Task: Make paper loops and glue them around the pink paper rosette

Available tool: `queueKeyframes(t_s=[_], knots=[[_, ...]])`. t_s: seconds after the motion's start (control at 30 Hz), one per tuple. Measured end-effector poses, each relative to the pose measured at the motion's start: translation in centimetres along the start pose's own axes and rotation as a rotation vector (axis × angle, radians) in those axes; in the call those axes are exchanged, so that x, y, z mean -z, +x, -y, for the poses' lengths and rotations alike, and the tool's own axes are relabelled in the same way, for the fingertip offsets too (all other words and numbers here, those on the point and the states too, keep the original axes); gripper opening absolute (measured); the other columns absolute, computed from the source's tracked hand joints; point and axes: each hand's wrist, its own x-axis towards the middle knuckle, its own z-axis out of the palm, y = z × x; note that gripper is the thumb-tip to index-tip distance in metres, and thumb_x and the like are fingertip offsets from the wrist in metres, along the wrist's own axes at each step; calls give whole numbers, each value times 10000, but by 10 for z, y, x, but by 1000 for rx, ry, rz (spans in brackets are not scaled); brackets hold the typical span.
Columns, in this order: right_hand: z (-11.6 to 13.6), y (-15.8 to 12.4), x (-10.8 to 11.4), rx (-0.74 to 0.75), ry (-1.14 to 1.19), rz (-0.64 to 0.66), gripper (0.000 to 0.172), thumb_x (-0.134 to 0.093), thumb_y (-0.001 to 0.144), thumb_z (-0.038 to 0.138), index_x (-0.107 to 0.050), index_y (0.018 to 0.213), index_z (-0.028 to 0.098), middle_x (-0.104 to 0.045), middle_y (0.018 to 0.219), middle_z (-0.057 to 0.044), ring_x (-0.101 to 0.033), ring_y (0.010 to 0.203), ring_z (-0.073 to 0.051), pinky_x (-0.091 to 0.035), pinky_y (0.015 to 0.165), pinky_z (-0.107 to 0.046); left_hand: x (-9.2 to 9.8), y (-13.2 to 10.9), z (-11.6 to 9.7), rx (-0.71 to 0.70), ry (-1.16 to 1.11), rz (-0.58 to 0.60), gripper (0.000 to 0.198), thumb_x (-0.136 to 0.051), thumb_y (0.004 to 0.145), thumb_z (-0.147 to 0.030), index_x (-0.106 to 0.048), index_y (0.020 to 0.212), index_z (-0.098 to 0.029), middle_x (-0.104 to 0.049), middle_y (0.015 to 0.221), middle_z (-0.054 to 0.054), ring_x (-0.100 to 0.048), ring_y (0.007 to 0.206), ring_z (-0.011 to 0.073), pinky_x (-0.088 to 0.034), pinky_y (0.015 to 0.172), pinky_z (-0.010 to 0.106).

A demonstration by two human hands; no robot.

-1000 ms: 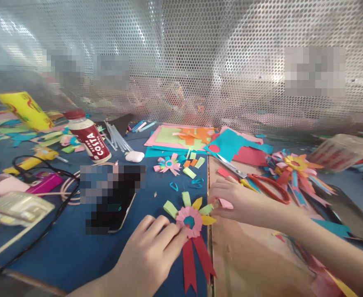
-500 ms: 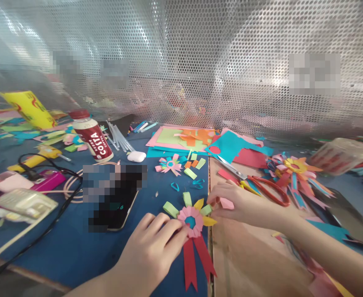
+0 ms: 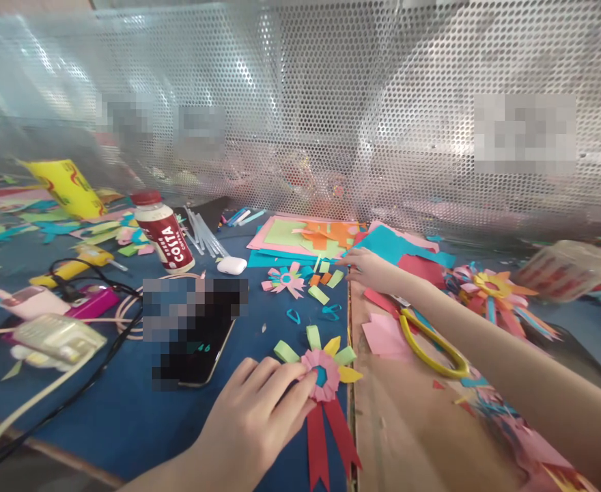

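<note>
My left hand (image 3: 267, 410) is closed on the left edge of a paper rosette (image 3: 332, 383), pinching it flat against the blue table. The rosette has a pink pleated ring with a blue centre, green loops, yellow pointed petals and two red ribbon tails. Farther off, my right hand (image 3: 366, 268) reaches out with its fingers extended beside several small paper strips (image 3: 336, 279). Nothing is visible in its fingers, though the tips are partly hard to make out. Beneath the right forearm lie scissors (image 3: 434, 355) with yellow handles, partly covered, and a pink paper piece (image 3: 386, 336).
A small pink paper flower (image 3: 283, 279) and blue loops (image 3: 331, 312) lie beyond the rosette. Coloured paper sheets (image 3: 285, 232) are stacked at the back. Left are a phone (image 3: 203, 348), an earbud case (image 3: 231, 265), a bottle (image 3: 164, 236), a glue gun (image 3: 78, 266) and cables.
My right hand has left the rosette's right side and moved away toward the small paper strips. My left hand stays on the rosette. The view has shifted slightly.
</note>
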Motion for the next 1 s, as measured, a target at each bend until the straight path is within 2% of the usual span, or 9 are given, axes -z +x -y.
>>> queueKeyframes(t_s=[0.1,0.23,0.33,0.43,0.6,0.77,0.87,0.93,1.0], knots=[[-7,6,-3,26,1,19,195,-624,742,175,-684,928,179,-632,924,-83,-542,936,-236,-427,850,-358,2,2,-1,33,-78,-9,120,-593,800,-179,-634,912,-181,-675,858,4,-563,689,151,-371,611,287],[-3,-4,12,34,7,-5,157,-595,772,186,-673,905,155,-643,931,-89,-544,948,-238,-429,859,-376,4,6,5,115,-175,35,158,-546,817,-160,-627,948,-195,-664,873,16,-564,726,159,-422,645,288],[11,-17,29,45,31,-38,176,-542,815,198,-646,954,166,-636,985,-79,-569,902,-198,-453,831,-352,7,10,20,163,-165,90,208,-480,855,-142,-619,995,-208,-652,939,27,-576,805,164,-453,744,311],[37,-25,37,174,110,-49,174,-529,840,217,-636,971,177,-638,913,-59,-581,836,-162,-470,781,-310,11,13,37,199,-136,192,222,-459,874,-177,-609,1035,-211,-648,990,37,-584,866,180,-466,793,330],[83,-22,29,492,124,52,194,-516,860,186,-628,1016,156,-625,933,-68,-558,874,-164,-449,782,-303,17,23,56,517,-289,346,274,-530,839,-303,-558,1103,-238,-652,1032,27,-610,894,195,-484,775,327],[103,-10,23,618,106,36,184,-516,862,195,-641,991,159,-628,901,-59,-541,901,-173,-432,802,-306,10,40,67,734,-636,431,450,-577,794,-351,-446,1209,-234,-669,981,21,-623,799,181,-489,717,310],[105,-7,24,634,111,43,178,-527,855,198,-645,978,145,-626,907,-65,-536,903,-170,-430,796,-291,6,42,65,765,-705,371,511,-584,786,-348,-384,1233,-206,-628,1030,52,-608,806,173,-493,690,301],[104,-7,23,637,107,53,177,-533,853,211,-644,974,145,-621,903,-66,-532,890,-168,-430,782,-289,6,37,57,741,-565,229,421,-549,812,-317,-403,1187,-192,-596,1032,65,-586,853,181,-484,701,313],[104,-7,19,644,97,56,183,-522,860,218,-638,988,156,-616,897,-63,-527,888,-167,-427,774,-293,9,28,44,599,-377,102,285,-524,828,-253,-456,1097,-186,-583,975,59,-556,902,191,-459,759,340]])
